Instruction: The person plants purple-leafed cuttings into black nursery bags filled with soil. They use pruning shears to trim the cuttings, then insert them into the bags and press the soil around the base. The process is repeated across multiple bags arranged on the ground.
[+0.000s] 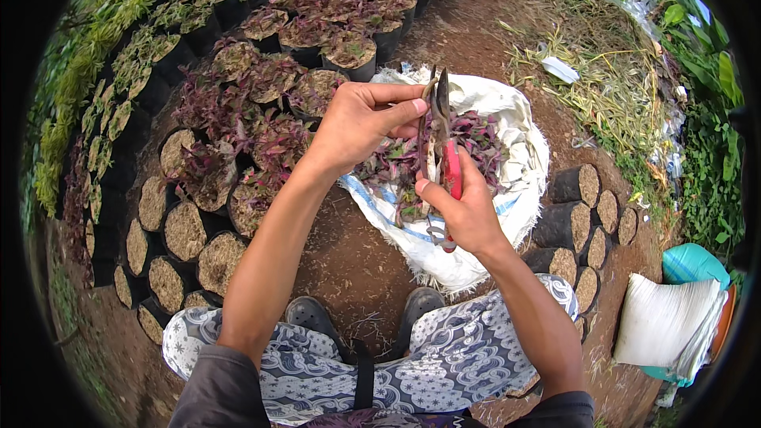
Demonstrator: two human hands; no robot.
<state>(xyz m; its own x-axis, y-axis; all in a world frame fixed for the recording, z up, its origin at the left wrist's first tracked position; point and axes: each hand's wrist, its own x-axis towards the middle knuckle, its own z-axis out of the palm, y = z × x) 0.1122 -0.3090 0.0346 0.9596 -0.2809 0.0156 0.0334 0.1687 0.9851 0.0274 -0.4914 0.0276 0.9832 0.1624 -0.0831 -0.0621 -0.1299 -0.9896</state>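
My right hand (469, 211) grips a pair of red-handled pruning shears (453, 173), blades pointing away from me and slightly parted. Beside the blade tips, my left hand (359, 122) pinches a small tan-green plant piece (429, 88) between thumb and fingertips. Whether those fingers also touch the metal is hard to tell. Below both hands lies a white woven sack (526, 151) with blue stripes, its mouth spread wide. Purple leafy cuttings (475, 131) fill its middle, partly hidden by the shears and my hands.
Black grow bags of purple plants (351, 50) stand ahead and to the left. Soil-filled bags (185, 230) sit at left, with more bags (572, 226) at right. Cut plant debris (600, 83) covers the far right ground. A white sack (666, 321) lies lower right.
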